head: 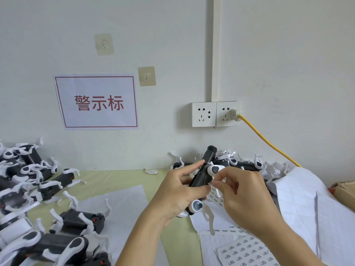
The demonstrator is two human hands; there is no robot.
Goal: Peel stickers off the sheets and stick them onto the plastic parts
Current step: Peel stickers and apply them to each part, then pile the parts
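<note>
My left hand (178, 191) grips a black and white plastic part (202, 173), held up and tilted above the table. My right hand (244, 196) pinches a small white sticker (211, 183) between thumb and forefinger, right against the part's dark side. Sticker sheets (247, 250) printed with rows of small labels lie on the table below my right forearm. Another label sheet (216, 198) shows between my hands, partly hidden.
Piles of the same plastic parts lie at the left (34, 198) and behind my hands (240, 162). Used white backing sheets (307, 204) curl at the right beside a cardboard box (343, 191). A yellow cable (269, 143) runs from the wall socket (216, 114).
</note>
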